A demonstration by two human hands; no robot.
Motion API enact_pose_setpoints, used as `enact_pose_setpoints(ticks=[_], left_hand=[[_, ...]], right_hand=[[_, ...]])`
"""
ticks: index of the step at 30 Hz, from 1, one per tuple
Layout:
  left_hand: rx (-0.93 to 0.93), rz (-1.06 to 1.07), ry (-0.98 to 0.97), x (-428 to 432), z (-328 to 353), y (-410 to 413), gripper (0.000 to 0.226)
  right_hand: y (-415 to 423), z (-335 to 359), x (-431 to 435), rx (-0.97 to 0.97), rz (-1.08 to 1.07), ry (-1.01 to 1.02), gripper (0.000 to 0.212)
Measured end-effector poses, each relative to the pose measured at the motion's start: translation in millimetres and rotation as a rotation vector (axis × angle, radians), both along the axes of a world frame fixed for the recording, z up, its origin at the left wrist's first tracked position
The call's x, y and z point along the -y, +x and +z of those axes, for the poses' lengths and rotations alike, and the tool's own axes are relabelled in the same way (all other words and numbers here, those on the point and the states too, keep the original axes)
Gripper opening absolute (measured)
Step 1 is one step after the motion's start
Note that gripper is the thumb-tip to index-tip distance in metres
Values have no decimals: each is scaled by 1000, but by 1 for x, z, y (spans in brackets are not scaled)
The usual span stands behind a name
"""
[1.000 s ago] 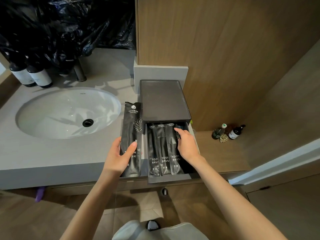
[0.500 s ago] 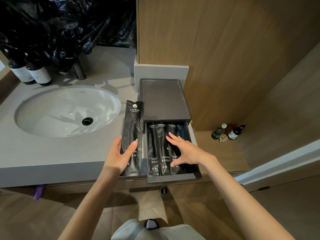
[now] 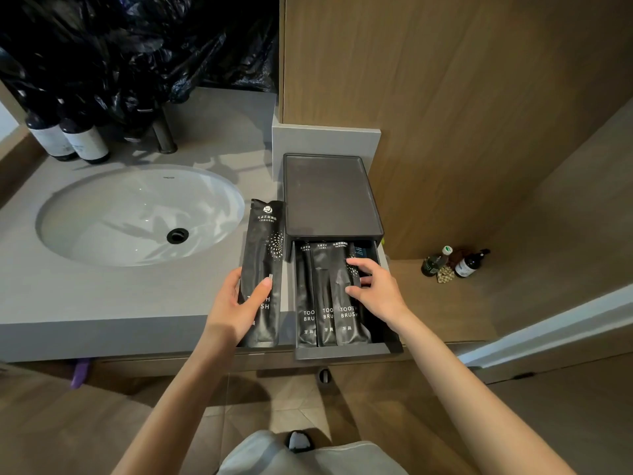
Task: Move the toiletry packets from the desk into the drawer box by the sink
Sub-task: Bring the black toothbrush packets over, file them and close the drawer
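Note:
A dark grey drawer box [image 3: 330, 195] stands on the counter right of the sink, its drawer [image 3: 342, 351] pulled out toward me. Three black toothbrush packets [image 3: 323, 296] lie side by side in the drawer, with a darker packet partly hidden behind them at the right. My right hand [image 3: 380, 293] reaches into the drawer; its thumb and bent fingers pinch the right edge of the rightmost packet [image 3: 346, 303]. My left hand [image 3: 233, 310] grips another black toothbrush packet [image 3: 263, 248] upright just left of the box, over the counter's front edge.
The white sink [image 3: 137, 214] sits in the grey counter [image 3: 102, 296], with a faucet [image 3: 164, 135] and two dark bottles [image 3: 82, 138] behind it under black plastic sheeting [image 3: 137, 46]. A wood panel [image 3: 445, 97] rises behind the box. Small bottles [image 3: 469, 264] stand on the lower wooden ledge.
My right hand went from lying flat across the packets in the drawer to curling its thumb and fingers on the rightmost one. The left hand and its packet stayed put.

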State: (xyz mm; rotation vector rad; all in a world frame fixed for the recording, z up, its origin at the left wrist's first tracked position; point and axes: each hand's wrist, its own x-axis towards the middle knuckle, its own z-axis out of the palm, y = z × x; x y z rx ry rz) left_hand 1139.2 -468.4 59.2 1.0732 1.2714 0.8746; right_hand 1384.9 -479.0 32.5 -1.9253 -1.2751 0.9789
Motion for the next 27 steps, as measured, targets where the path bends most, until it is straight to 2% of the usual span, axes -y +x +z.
enact_pose_setpoints(ticks=[6, 9, 12, 14, 16, 21, 23, 27], left_hand=[[21, 7, -11, 2, 2, 0, 33], [16, 11, -8, 2, 2, -1, 38], [14, 9, -20, 3, 1, -2, 48], [17, 8, -20, 3, 1, -3, 47], [22, 6, -23, 3, 1, -4, 43], [38, 16, -32, 3, 1, -7, 53], [45, 12, -31, 3, 3, -6, 41], [43, 9, -29, 2, 3, -5, 17]], right_hand=[[-1, 3, -6, -126, -137, -20, 47], [-3, 0, -6, 94, -60, -17, 51], [-7, -2, -5, 376, 92, 51, 67], [-8, -3, -5, 474, 175, 59, 81], [-8, -4, -5, 541, 253, 23, 83], [0, 6, -6, 381, 444, -284, 78], [2, 10, -6, 426, 498, -343, 86], [1, 13, -8, 498, 514, -331, 100]])
